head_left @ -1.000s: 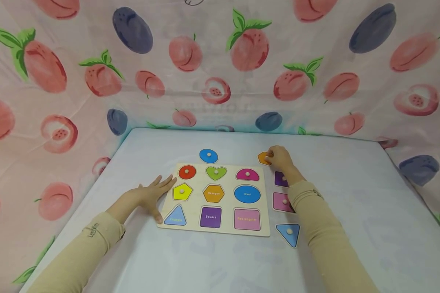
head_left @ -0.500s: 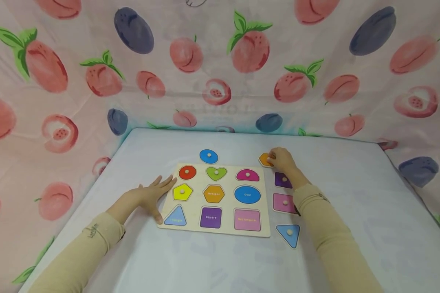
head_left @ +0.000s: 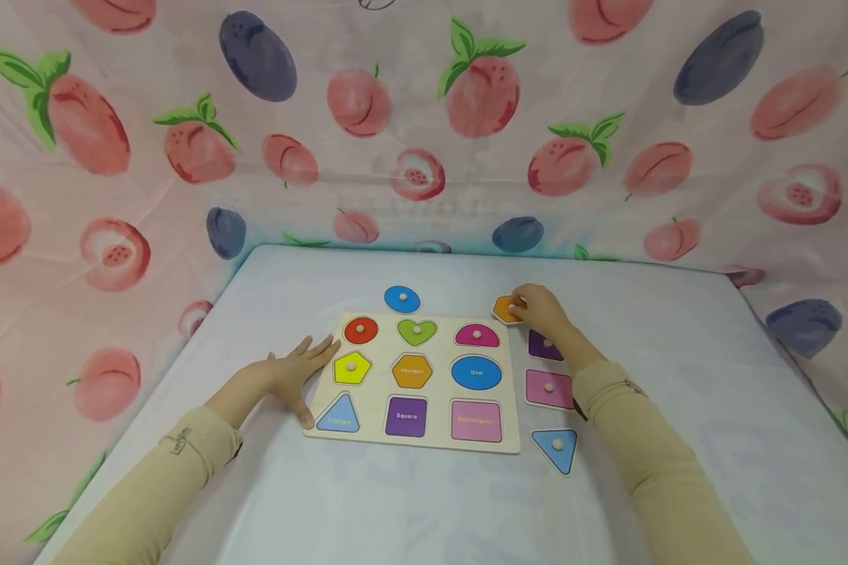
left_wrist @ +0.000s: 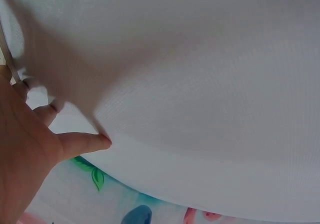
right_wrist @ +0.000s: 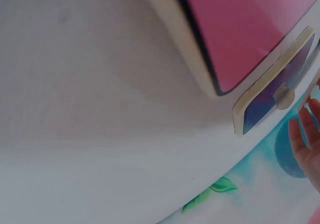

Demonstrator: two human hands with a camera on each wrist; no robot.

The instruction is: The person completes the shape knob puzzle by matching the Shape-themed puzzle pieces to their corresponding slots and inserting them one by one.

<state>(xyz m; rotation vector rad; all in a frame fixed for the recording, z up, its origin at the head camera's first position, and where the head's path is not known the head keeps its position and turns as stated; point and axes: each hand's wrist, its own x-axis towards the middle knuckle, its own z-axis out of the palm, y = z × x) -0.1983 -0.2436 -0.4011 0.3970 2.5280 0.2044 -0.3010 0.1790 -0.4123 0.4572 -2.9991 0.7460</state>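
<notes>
In the head view the right hand (head_left: 542,311) pinches an orange hexagon piece (head_left: 505,309) by its knob, just off the far right corner of a wooden shape puzzle board (head_left: 381,396). The left hand (head_left: 293,382) is spread out, its fingers and thumb touching the board's left edge. Red circle (head_left: 361,331), green heart (head_left: 417,333), magenta half circle (head_left: 477,336) and yellow pentagon (head_left: 352,368) sit in their slots. Bare slots show the printed words Hexagon, Oval, Triangle, Square and Rectangular. The right wrist view shows only part of the right hand (right_wrist: 309,139).
Right of the board lie a purple square piece (head_left: 541,345), a pink rectangle piece (head_left: 546,388) and a light blue triangle piece (head_left: 555,447). Beyond its far edge is a blue oval piece (head_left: 400,299). A fruit-print cloth (head_left: 424,102) stands behind the white table (head_left: 367,510).
The hexagon and right hand shift slightly right, then back left toward the board's corner. The left hand stays in place.
</notes>
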